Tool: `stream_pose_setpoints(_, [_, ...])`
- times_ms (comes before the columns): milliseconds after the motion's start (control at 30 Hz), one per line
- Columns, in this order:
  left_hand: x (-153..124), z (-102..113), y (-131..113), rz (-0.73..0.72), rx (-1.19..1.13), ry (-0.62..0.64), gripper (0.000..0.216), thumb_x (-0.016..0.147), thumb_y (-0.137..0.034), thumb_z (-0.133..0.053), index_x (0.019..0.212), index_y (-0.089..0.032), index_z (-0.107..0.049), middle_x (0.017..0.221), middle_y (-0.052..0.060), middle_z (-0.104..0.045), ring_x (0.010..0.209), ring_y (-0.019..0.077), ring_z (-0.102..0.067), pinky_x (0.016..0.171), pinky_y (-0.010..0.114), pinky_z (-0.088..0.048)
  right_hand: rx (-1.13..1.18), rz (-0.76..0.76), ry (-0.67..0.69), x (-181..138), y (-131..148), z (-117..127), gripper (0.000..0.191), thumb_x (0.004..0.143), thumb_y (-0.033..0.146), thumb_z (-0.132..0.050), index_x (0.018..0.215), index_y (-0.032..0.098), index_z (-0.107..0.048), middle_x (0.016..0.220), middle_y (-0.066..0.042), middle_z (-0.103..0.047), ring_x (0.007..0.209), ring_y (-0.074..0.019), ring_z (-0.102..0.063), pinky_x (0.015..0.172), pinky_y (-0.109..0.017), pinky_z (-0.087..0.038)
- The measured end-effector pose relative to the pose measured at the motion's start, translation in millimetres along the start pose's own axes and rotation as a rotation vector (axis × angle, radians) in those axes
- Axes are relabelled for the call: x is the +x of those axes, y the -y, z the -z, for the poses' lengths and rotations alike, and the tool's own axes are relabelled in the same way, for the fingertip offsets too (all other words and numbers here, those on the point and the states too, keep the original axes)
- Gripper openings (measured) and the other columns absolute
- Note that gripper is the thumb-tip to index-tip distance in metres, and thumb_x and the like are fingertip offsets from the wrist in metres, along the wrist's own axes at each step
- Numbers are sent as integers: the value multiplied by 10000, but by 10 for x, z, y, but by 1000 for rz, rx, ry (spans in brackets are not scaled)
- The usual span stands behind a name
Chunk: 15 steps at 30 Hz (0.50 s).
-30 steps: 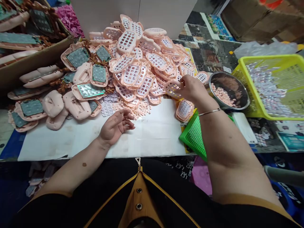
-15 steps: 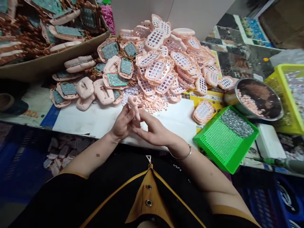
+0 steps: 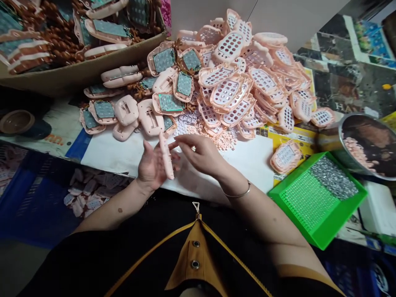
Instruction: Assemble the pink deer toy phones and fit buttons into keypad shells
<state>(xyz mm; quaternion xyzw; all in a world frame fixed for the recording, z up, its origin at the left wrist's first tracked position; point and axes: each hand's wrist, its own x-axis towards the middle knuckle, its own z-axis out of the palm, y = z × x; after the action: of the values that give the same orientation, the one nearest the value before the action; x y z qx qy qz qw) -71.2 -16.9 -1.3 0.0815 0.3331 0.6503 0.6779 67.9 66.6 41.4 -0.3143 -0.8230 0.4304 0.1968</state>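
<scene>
My left hand (image 3: 152,167) cradles a pink plastic keypad shell (image 3: 166,155), seen edge-on, over the white sheet (image 3: 117,153) near the table's front edge. My right hand (image 3: 201,153) reaches in from the right, its fingertips touching the shell's upper end. Behind both hands rises a big heap of pink perforated shells (image 3: 235,82). Loose small pink buttons and white rubber pads (image 3: 188,123) lie just beyond my fingers.
Shells fitted with green circuit boards (image 3: 167,103) lie at the left, more in a cardboard box (image 3: 77,74). A green tray (image 3: 312,202) with silver screws, a metal bowl (image 3: 365,144) of pink buttons and one lone shell (image 3: 284,154) stand right. Blue crates sit below left.
My right hand took a shell from the heap and brought it to my left hand, which now holds it on edge. My view swung left and down.
</scene>
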Motion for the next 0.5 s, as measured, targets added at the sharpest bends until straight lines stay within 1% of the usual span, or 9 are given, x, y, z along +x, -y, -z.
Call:
stream_pose_setpoints(100, [-19,-13,9,46,26,46,379,719,-463,-806,919,-170,-671,620,-6,-636,523,163,-638,486,255,-498,-175,90,89,5,104,-55,263,958,231,-487,999,153,-735,967,-105,-787,862,-202,-710,778,-316,-520])
stream_pose_setpoints(133, [-30,-23,-10,42,24,59,344,697,-402,-811,903,-164,-673,637,1,-651,530,162,-643,493,255,-506,-202,108,85,17,105,-45,273,964,230,-474,1020,156,-731,983,-104,-783,870,-198,-706,783,-310,-515])
stream_pose_setpoints(167, [-42,-36,-42,27,15,68,343,690,-376,-795,931,-160,-680,711,24,-695,577,176,-670,518,267,-530,-235,102,49,40,82,-23,292,971,217,-452,1057,158,-724,1007,-102,-781,888,-195,-703,797,-305,-510])
stream_pose_setpoints(233, [-62,-68,-128,-6,-12,73,437,715,-405,-736,1075,-163,-681,962,88,-759,736,225,-726,601,322,-583,-356,28,-24,124,-29,34,323,968,175,-427,1123,145,-708,1054,-110,-776,932,-205,-694,844,-318,-498])
stream_pose_setpoints(300, [-74,-100,-203,-1,-22,70,565,752,-467,-672,1229,-167,-640,1160,138,-740,837,260,-738,651,369,-603,-574,-32,-8,235,-179,57,302,941,155,-453,1095,105,-708,1083,-152,-762,996,-255,-670,902,-366,-476])
stream_pose_setpoints(333, [-77,-114,-225,13,-20,70,602,770,-499,-642,1271,-165,-620,1209,156,-726,846,267,-738,648,379,-603,-681,-34,23,287,-249,45,296,934,155,-463,1093,83,-703,1118,-178,-750,1039,-283,-653,928,-391,-464])
stream_pose_setpoints(400, [-79,-135,-230,22,-12,71,613,799,-539,-596,1282,-161,-612,1242,178,-712,816,268,-733,605,377,-594,-828,5,59,362,-347,-18,312,943,149,-446,1124,49,-680,1161,-211,-730,1092,-315,-625,965,-424,-445])
stream_pose_setpoints(467, [-81,-151,-198,20,4,86,578,813,-549,-580,1234,-155,-630,1240,192,-713,764,260,-725,544,361,-576,-880,59,50,375,-387,-83,324,964,130,-404,1135,51,-668,1121,-199,-737,1080,-306,-620,997,-428,-432])
stream_pose_setpoints(500, [-84,-158,-177,27,15,101,561,809,-549,-591,1200,-150,-642,1223,196,-720,737,256,-720,520,352,-568,-883,81,50,356,-392,-98,319,966,115,-391,1102,67,-675,1065,-180,-747,1047,-293,-625,1012,-424,-425])
